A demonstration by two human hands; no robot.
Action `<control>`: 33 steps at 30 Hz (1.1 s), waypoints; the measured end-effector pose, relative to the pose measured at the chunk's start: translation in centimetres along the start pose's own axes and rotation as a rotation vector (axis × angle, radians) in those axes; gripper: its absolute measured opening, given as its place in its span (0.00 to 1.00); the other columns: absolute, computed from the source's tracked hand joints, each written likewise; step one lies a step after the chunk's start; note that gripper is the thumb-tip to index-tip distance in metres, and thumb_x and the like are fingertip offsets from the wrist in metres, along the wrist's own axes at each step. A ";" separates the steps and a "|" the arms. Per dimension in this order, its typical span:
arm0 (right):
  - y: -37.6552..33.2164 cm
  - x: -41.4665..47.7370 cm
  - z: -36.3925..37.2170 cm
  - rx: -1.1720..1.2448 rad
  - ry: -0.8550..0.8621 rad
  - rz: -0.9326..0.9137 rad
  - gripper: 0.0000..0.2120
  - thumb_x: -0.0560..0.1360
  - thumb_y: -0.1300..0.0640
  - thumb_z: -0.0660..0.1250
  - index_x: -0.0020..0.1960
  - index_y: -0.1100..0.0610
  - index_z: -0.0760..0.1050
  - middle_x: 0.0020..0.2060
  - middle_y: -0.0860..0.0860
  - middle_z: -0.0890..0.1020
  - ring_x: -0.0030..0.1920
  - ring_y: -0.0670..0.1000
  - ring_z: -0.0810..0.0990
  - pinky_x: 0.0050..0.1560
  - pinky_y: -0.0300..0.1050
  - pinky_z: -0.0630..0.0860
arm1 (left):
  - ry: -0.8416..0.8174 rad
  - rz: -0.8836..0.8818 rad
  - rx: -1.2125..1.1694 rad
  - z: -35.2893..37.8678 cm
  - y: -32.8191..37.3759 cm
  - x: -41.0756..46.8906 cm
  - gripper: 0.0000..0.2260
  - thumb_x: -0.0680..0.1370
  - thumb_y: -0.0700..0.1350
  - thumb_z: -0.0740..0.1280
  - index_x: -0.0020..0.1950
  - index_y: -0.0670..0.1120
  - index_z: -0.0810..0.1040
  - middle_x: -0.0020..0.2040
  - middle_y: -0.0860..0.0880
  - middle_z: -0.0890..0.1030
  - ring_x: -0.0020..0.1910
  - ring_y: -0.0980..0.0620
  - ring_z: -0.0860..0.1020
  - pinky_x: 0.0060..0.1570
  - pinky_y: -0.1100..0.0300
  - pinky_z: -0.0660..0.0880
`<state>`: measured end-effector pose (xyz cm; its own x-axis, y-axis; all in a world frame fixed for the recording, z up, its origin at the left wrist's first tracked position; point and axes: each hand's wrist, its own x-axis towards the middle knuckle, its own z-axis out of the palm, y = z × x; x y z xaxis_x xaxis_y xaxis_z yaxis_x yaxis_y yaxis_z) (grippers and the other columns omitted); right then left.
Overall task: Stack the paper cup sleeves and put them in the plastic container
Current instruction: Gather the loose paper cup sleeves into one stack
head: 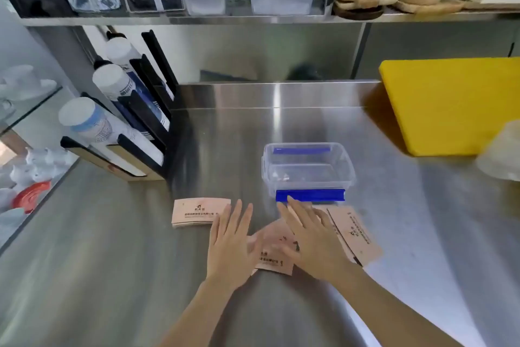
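Spanning almost the whole view: brushed stainless-steel table (118, 248), carrying everything the task needs. Leaning at the far right edge: thick yellow plastic cutting board (453, 104), no part of the job. Mounted at the left: black slotted rack of white paper cups (126, 110), likewise untouched.

Sitting near the middle of the table: clear rectangular plastic container with blue clip handles (308, 169), lid off, nothing inside, so the final placing step not yet begun. Lying just left of the hands: neat stack of flat kraft-paper cup sleeves with dark print (197, 213), edges squared, apparently several sleeves deep; judged the finished part of the stacking. Scattered nearer the camera: loose kraft-paper sleeves under the hands (271, 258), fanned and overlapping, plus tilted kraft-paper sleeves at the right (356, 230), askew and partly overlapped, lying just in front of the container's near blue clip. Count of loose sleeves hard to tell.

Hovering over or resting on the loose pile: left hand (230, 242), flat, fingers spread wide, gripping nothing. Reaching across the same pile: right hand (312, 239), also flat and spread, fingertips close to the container's blue clip, holding nothing; contact with the paper beneath not clear.

Judged roughly midway: one pile squared, remaining sleeves to gather, merge with the left stack, then set into the container.
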<state>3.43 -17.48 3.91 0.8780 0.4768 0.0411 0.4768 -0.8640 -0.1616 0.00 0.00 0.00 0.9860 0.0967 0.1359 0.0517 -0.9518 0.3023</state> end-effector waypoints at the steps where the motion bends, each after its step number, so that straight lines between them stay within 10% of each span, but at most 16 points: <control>1: 0.2 -0.1 0.8 0.020 -0.028 -0.008 0.35 0.70 0.32 0.51 0.69 0.53 0.66 0.69 0.52 0.72 0.67 0.52 0.73 0.64 0.51 0.70 | -0.053 0.002 0.001 0.0 -0.2 -0.4 0.27 0.74 0.62 0.54 0.69 0.51 0.62 0.71 0.48 0.70 0.72 0.47 0.61 0.68 0.60 0.41; 7: 0.2 -0.8 2.3 0.108 -0.239 -0.067 0.38 0.71 0.30 0.50 0.73 0.52 0.55 0.75 0.47 0.56 0.74 0.49 0.55 0.73 0.48 0.49 | -0.152 -0.028 0.086 0.8 -1.3 -1.8 0.28 0.70 0.65 0.55 0.59 0.47 0.76 0.65 0.46 0.76 0.66 0.47 0.72 0.65 0.54 0.53; 13: -0.2 -0.4 1.4 0.224 -0.258 -0.013 0.31 0.70 0.39 0.65 0.67 0.52 0.62 0.68 0.47 0.66 0.67 0.49 0.62 0.69 0.45 0.56 | -0.086 -0.019 -0.122 0.7 -1.5 -1.7 0.28 0.69 0.65 0.61 0.60 0.46 0.70 0.71 0.47 0.65 0.73 0.48 0.57 0.66 0.58 0.46; 22: -0.1 0.6 0.7 0.580 -0.178 0.062 0.02 0.76 0.49 0.61 0.47 0.47 0.70 0.46 0.43 0.79 0.46 0.45 0.76 0.45 0.37 0.71 | -0.110 0.048 -0.397 -2.0 -2.5 -1.2 0.05 0.75 0.46 0.64 0.47 0.46 0.73 0.38 0.62 0.69 0.42 0.60 0.67 0.45 0.65 0.58; 27: -0.1 2.5 0.5 0.648 -0.058 0.141 0.06 0.76 0.57 0.62 0.53 0.53 0.74 0.45 0.45 0.78 0.43 0.43 0.75 0.41 0.31 0.68 | -0.149 0.067 -0.447 -2.2 -3.7 -1.4 0.05 0.73 0.50 0.63 0.43 0.49 0.73 0.38 0.64 0.72 0.42 0.67 0.68 0.49 0.69 0.61; 33: -0.5 4.5 0.1 0.415 -0.335 0.046 0.26 0.71 0.55 0.69 0.67 0.51 0.67 0.64 0.50 0.72 0.63 0.51 0.69 0.64 0.46 0.68 | -0.151 0.060 -0.490 -2.9 -3.5 -1.3 0.05 0.69 0.50 0.68 0.41 0.50 0.78 0.37 0.74 0.76 0.42 0.67 0.70 0.47 0.73 0.60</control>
<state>7.16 -14.88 4.07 0.8037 0.5244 -0.2813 0.3224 -0.7810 -0.5348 -1.89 4.01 1.47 0.9987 -0.0317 0.0396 -0.0504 -0.7029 0.7095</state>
